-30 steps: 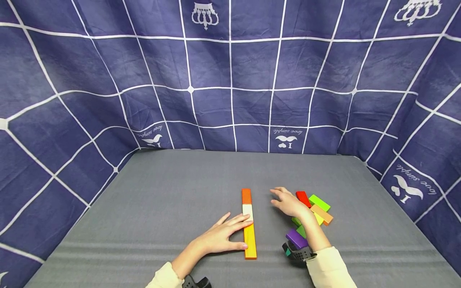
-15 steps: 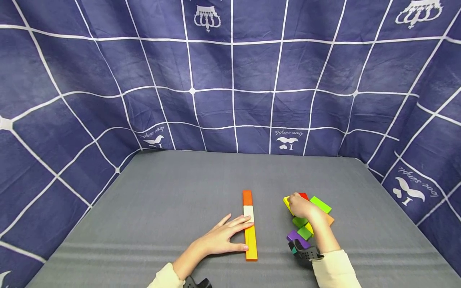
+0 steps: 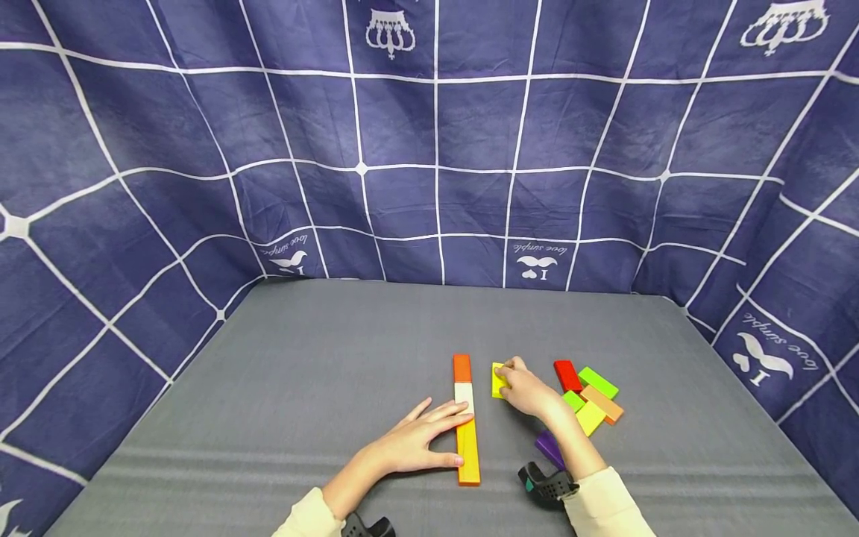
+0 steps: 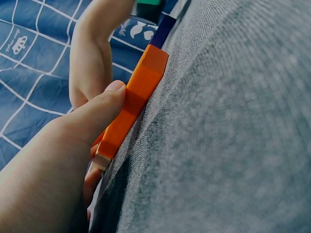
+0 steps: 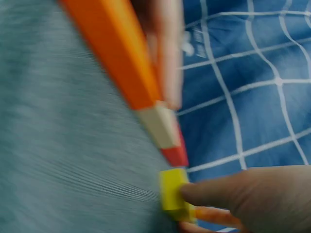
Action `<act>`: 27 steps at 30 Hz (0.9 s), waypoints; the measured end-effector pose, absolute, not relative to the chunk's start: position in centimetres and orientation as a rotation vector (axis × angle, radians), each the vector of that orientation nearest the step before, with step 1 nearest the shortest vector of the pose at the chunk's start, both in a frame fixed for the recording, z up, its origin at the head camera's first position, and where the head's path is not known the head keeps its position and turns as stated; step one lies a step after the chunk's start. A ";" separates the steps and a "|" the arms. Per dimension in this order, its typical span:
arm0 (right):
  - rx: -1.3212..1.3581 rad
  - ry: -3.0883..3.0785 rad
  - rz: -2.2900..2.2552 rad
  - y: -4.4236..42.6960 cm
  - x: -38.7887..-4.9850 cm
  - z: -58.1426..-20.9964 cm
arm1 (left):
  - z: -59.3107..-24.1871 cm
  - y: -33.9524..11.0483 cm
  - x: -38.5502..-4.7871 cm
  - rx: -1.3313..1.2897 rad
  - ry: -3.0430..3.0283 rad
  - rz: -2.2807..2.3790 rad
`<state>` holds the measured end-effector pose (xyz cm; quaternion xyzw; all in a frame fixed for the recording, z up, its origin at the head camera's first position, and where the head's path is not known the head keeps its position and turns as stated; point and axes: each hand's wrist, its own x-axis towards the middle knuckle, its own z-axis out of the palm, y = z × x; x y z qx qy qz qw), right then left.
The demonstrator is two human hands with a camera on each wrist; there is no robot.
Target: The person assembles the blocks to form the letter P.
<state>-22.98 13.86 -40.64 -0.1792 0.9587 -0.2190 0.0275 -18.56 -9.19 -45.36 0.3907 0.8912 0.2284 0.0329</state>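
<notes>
A straight row lies on the grey cloth in the head view: a long yellow-orange block (image 3: 469, 459), a white block (image 3: 463, 392) and an orange-red block (image 3: 461, 368) at the far end. My left hand (image 3: 417, 441) rests spread on the row, fingertips over the white and yellow-orange blocks. Its thumb touches the near part of the long block's side, also seen in the left wrist view as an orange block (image 4: 138, 92). To the right of the row, my right hand (image 3: 530, 391) pinches a yellow block (image 5: 171, 194) just above or on the cloth; I cannot tell which.
Right of my right forearm lies a loose cluster: a red block (image 3: 567, 376), a light green block (image 3: 599, 382), an orange block (image 3: 602, 405), a yellow block (image 3: 591, 418) and a purple block (image 3: 549, 446). A blue gridded curtain (image 3: 403, 194) hangs behind the grey surface (image 3: 322, 350).
My right hand reached right to the cluster, took hold of a yellow block there, and has carried it left towards the row. The left hand has stayed in place.
</notes>
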 end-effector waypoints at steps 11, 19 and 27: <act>-0.492 3.326 -0.751 11.8 -24.0 -43.7 | -45.1 -9.2 -18.5 1.187 2.732 0.719; -0.439 3.432 -0.789 12.1 -25.6 -44.2 | -45.3 -9.1 -18.5 1.194 2.736 0.716; -0.526 3.326 -0.697 12.1 -28.4 -43.5 | -45.2 -9.1 -18.6 1.177 2.718 0.731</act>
